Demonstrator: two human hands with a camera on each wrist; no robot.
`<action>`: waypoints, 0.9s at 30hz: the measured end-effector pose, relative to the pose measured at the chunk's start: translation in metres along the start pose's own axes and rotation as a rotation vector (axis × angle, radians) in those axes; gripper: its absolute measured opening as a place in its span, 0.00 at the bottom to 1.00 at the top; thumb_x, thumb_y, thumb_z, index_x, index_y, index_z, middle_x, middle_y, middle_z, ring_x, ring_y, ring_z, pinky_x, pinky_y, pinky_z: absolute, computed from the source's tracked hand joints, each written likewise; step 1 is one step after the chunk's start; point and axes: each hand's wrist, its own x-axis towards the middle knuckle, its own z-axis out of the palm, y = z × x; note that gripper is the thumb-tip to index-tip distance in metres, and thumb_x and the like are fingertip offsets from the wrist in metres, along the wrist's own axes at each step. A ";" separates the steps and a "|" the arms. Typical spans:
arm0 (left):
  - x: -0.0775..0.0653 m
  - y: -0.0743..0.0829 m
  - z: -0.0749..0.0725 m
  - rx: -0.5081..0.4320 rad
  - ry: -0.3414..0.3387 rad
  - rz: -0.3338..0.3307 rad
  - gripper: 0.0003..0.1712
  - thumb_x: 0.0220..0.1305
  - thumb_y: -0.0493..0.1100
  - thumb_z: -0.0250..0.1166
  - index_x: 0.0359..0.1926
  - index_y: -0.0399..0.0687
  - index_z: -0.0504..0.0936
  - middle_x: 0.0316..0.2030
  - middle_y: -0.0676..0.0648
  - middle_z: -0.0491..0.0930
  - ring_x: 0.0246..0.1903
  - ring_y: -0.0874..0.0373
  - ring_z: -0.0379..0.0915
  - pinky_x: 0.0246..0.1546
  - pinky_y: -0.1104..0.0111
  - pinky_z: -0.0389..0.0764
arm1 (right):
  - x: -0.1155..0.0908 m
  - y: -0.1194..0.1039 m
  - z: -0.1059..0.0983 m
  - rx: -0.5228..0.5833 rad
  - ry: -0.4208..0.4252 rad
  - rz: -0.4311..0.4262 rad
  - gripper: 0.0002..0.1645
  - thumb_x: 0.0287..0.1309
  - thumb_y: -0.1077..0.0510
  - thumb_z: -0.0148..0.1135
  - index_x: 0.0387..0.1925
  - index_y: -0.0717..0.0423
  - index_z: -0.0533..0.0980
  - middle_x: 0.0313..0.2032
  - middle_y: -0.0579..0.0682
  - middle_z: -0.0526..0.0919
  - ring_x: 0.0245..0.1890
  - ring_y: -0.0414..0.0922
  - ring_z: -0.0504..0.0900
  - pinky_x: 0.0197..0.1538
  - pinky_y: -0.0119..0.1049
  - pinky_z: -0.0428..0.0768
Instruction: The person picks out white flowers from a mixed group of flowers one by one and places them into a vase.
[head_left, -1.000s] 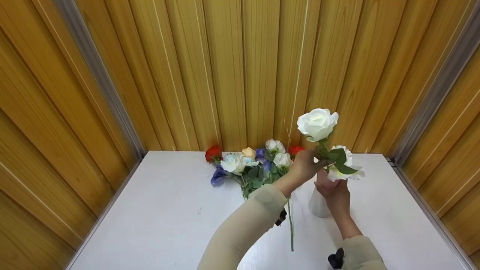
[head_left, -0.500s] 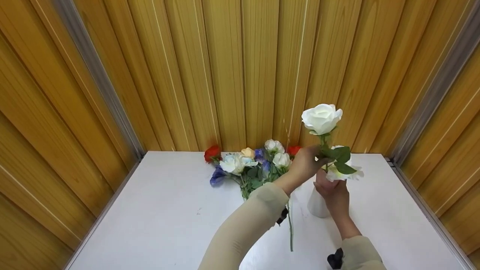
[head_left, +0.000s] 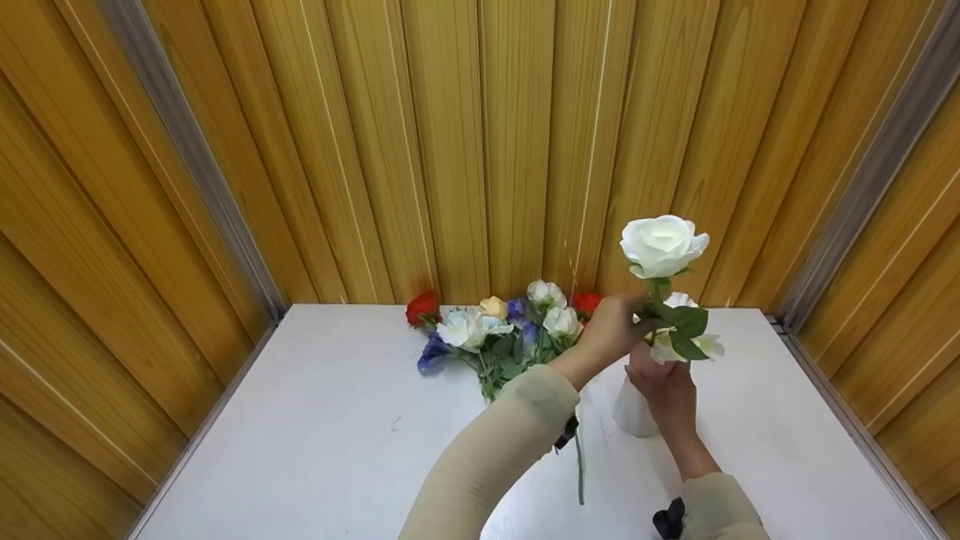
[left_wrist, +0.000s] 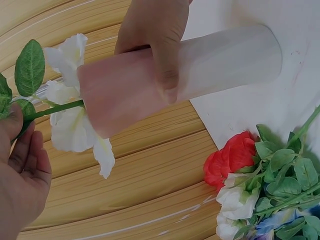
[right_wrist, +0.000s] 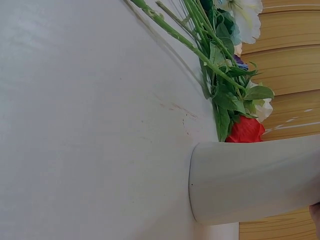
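My left hand point(head_left: 616, 328) pinches the green stem of a white rose point(head_left: 664, 246) above the vase. In the left wrist view, the stem point(left_wrist: 57, 108) runs between my fingers and enters the vase's mouth. The vase point(left_wrist: 220, 62), pink at the top and white below, stands upright on the table. My right hand point(head_left: 666, 390) grips it around its upper part, thumb across the side. A white, open-petalled flower point(left_wrist: 75, 130) leans at the rim. The stems inside the vase are hidden. Only the vase's lower body point(right_wrist: 250, 180) and a bit of the hand show in the right wrist view.
Left of the vase lies a bunch of loose flowers point(head_left: 510, 349) in red, white, peach and purple. One long stem point(head_left: 580, 469) stretches toward the front of the white table point(head_left: 322, 435). Wood-patterned walls point(head_left: 450, 150) close in the back and sides.
The white rose has shifted to the right and turned a little, with my left hand still on its stem. My right hand and the vase have barely moved.
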 end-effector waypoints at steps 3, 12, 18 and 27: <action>-0.001 -0.002 0.003 0.047 -0.017 0.004 0.11 0.66 0.40 0.70 0.49 0.45 0.88 0.44 0.49 0.91 0.43 0.62 0.87 0.46 0.83 0.79 | -0.001 0.000 0.001 -0.016 0.014 -0.032 0.50 0.58 0.55 0.72 0.72 0.70 0.56 0.64 0.72 0.74 0.61 0.64 0.77 0.62 0.56 0.75; -0.004 -0.009 0.006 0.115 -0.066 -0.017 0.11 0.65 0.42 0.71 0.47 0.47 0.90 0.42 0.50 0.92 0.41 0.62 0.87 0.41 0.83 0.80 | -0.003 0.001 0.000 -0.046 0.011 -0.041 0.48 0.57 0.54 0.72 0.72 0.69 0.61 0.61 0.66 0.79 0.53 0.54 0.77 0.54 0.32 0.74; -0.006 -0.010 0.002 0.091 -0.063 -0.007 0.11 0.64 0.39 0.70 0.47 0.43 0.88 0.42 0.47 0.92 0.42 0.57 0.88 0.41 0.82 0.81 | -0.002 -0.001 -0.001 -0.031 -0.019 -0.023 0.50 0.59 0.53 0.71 0.74 0.69 0.57 0.66 0.67 0.74 0.61 0.58 0.76 0.64 0.50 0.74; -0.007 -0.010 0.005 0.257 -0.027 -0.017 0.05 0.60 0.41 0.72 0.36 0.47 0.91 0.39 0.49 0.88 0.42 0.60 0.81 0.40 0.79 0.77 | -0.004 -0.001 0.000 -0.051 0.029 -0.013 0.43 0.56 0.55 0.72 0.67 0.71 0.66 0.54 0.68 0.82 0.47 0.52 0.76 0.49 0.26 0.72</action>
